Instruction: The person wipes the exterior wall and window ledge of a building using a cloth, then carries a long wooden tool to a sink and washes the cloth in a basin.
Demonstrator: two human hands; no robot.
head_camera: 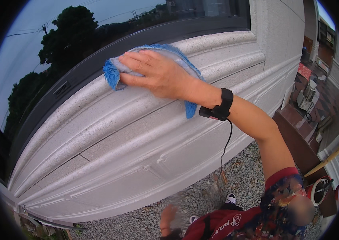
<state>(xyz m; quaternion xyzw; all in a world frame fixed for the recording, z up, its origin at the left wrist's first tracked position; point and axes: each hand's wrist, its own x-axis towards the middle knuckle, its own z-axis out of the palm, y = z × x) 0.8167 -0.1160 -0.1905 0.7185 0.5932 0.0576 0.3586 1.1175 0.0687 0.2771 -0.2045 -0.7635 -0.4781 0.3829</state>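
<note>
My right hand (pixel 154 72) lies flat with its fingers curved over a blue microfibre cloth (pixel 112 75), pressing it on the upper moulding of a pale stone window sill (pixel 97 87). The cloth has a grey backing and a blue shaggy edge; one corner hangs below the wrist. A black strap with a small device and a cable (pixel 225 105) is round that wrist. Low in the picture, my left hand (pixel 168 214) hangs over the gravel, blurred; nothing shows in it. Just above the cloth is the dark window frame (pixel 145 37), with glass reflecting trees and sky.
Grey gravel (pixel 238 171) covers the ground at the foot of the moulded wall. To the right are steps (pixel 295 129) with various items on them, a yellow pole (pixel 328 156) leaning across, and a red-rimmed bucket (pixel 319 190) near my body.
</note>
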